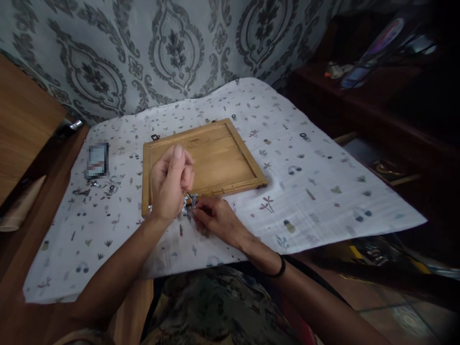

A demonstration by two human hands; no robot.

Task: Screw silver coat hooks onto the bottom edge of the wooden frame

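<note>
A framed wooden panel (208,151), like a small cabinet door, lies flat on the cloth. My left hand (168,182) is a fist over its near left part, thumb on top. Out of that fist points a tool with a thin metal shaft (189,195); its handle is hidden in my fingers. The shaft meets a silver metal hinge (193,200) at the panel's near edge. My right hand (217,218) comes in from the right, thumb and fingers closed on the hinge. My left wrist partly covers the metal parts there.
A white patterned cloth (316,206) covers the table. At the left lie a blurred-out packet (97,160) and small metal pieces (111,189). A patterned wall (136,43) stands behind. Right of the table is an open drawer (388,165) in dark furniture.
</note>
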